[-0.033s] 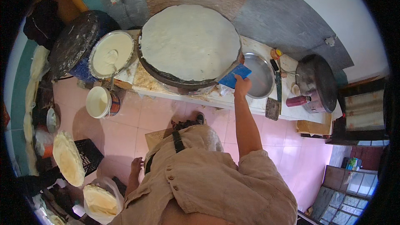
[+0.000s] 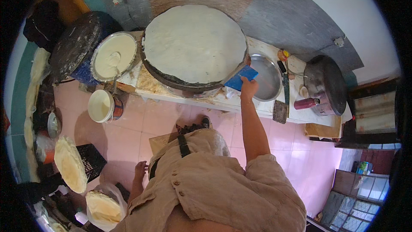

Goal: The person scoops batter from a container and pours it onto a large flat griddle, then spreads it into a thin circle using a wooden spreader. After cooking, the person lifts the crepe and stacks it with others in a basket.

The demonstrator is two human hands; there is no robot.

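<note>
My right hand point(image 2: 247, 87) grips a blue flat scraper point(image 2: 235, 80) at the right front edge of a large round griddle point(image 2: 194, 46), which is covered by a thin white layer of batter. Beside it, to the right, lies a wide shallow steel pan point(image 2: 265, 86). At the griddle's left, a steel bowl of cream batter point(image 2: 109, 56) has a ladle point(image 2: 115, 81) resting in it. My left hand point(image 2: 141, 168) hangs low by my side with loosely bent fingers apart, holding nothing.
White bucket point(image 2: 99, 107) below the bowl; dark drum point(image 2: 75, 49) back left; thin sheet stacks point(image 2: 68, 167) lower left, one in a bag point(image 2: 103, 208). On the counter point(image 2: 300, 118): long spatula point(image 2: 285, 90), pink bottle point(image 2: 304, 103), dark round pot point(image 2: 326, 83). Grey wall behind; pink tiled floor.
</note>
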